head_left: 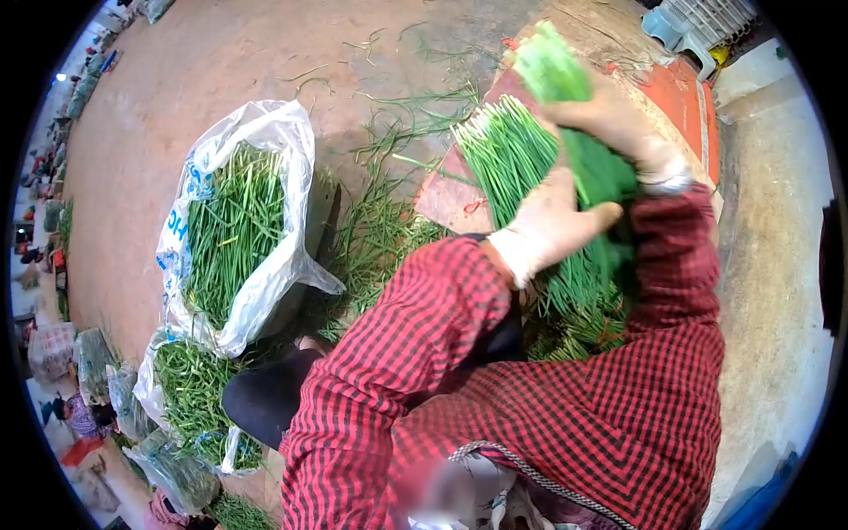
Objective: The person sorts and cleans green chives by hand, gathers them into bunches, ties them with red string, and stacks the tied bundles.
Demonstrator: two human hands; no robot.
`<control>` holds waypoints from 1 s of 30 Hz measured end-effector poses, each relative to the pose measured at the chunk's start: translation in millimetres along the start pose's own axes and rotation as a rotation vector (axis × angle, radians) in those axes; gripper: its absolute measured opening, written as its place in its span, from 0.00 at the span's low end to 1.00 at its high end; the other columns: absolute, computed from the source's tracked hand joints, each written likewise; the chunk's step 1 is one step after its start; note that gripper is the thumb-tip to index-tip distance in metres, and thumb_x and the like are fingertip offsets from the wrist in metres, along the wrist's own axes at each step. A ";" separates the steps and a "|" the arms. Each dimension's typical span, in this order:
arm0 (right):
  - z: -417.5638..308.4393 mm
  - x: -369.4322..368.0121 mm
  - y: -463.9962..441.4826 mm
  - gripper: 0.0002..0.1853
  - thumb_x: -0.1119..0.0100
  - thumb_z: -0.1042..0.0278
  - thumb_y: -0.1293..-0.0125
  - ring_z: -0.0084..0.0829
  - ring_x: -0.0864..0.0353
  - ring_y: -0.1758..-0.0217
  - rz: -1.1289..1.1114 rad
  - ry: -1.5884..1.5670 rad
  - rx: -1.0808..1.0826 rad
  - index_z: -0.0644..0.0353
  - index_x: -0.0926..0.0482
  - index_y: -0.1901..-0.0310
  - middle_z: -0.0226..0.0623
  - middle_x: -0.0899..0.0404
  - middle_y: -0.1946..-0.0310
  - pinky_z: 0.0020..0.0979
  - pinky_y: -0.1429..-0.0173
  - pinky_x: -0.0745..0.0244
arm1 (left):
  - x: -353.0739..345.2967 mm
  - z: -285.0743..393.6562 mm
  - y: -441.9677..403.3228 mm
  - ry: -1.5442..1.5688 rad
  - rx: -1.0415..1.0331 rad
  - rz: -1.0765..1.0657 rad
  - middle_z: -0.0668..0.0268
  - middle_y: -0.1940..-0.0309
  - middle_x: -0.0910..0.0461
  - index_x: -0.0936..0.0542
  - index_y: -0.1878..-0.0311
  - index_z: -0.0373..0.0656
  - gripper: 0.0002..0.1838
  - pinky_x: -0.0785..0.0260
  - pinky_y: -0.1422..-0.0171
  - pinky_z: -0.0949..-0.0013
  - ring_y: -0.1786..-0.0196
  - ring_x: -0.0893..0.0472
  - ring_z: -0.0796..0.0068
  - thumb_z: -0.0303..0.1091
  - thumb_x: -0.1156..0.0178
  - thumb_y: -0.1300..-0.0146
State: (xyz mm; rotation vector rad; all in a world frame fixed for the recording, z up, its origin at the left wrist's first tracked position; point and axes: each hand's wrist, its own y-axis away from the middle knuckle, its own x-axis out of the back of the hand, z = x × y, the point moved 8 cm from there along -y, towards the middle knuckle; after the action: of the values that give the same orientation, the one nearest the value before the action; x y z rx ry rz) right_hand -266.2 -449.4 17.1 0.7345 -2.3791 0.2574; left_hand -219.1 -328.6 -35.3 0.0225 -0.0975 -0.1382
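A bundle of green stalks with pale ends [552, 71] is partly blurred between my two hands. My right hand [609, 119] is wrapped round this bundle near its pale end. My left hand [561, 216], thumb stretched to the right, lies against the lower, leafy part of it. Under and left of my hands, a second pile of green stalks [508, 150] rests on a reddish board [446, 199], white ends toward the top. Both wrists have pale gloves or cuffs under red checked sleeves. Leaves below my left hand hang toward my lap.
A white plastic bag [305, 212] full of green stalks stands on the floor to the left, with a second bag of greens [199, 389] below it. Loose leaves [371, 230] litter the floor. Grey plastic stools [680, 31] stand top right; a pale wall runs along the right.
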 end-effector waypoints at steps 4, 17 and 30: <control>112.6 -84.4 -36.2 0.50 0.34 0.36 0.49 0.50 0.25 0.39 -0.052 0.719 -0.315 0.66 0.39 0.33 0.55 0.27 0.41 0.43 0.35 0.32 | 63.7 -90.4 -9.2 -0.368 0.243 -0.011 0.50 0.45 0.22 0.27 0.37 0.40 0.31 0.32 0.37 0.58 0.43 0.22 0.51 0.46 0.37 0.42; 149.3 -79.2 -30.1 0.65 0.47 0.19 0.49 0.50 0.45 0.23 -0.288 0.609 -0.345 0.72 0.51 0.27 0.62 0.41 0.30 0.41 0.21 0.51 | 144.8 -155.0 33.5 -1.147 -0.233 0.381 0.60 0.65 0.21 0.21 0.65 0.45 0.06 0.31 0.52 0.54 0.57 0.21 0.56 0.35 0.39 0.44; 74.9 -130.0 28.5 0.53 0.40 0.29 0.45 0.51 0.26 0.39 0.088 0.688 -0.230 0.69 0.40 0.32 0.57 0.27 0.43 0.41 0.36 0.30 | 138.1 -132.6 74.8 -0.943 -0.080 0.328 0.62 0.67 0.20 0.16 0.64 0.52 0.13 0.27 0.63 0.59 0.65 0.18 0.62 0.49 0.35 0.42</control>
State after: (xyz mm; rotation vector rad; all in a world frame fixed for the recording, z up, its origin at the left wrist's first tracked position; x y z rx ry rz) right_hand -236.5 -394.8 -122.4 0.3515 -1.7453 0.2230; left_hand -59.7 -271.6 -151.8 -0.1409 -1.0318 0.1874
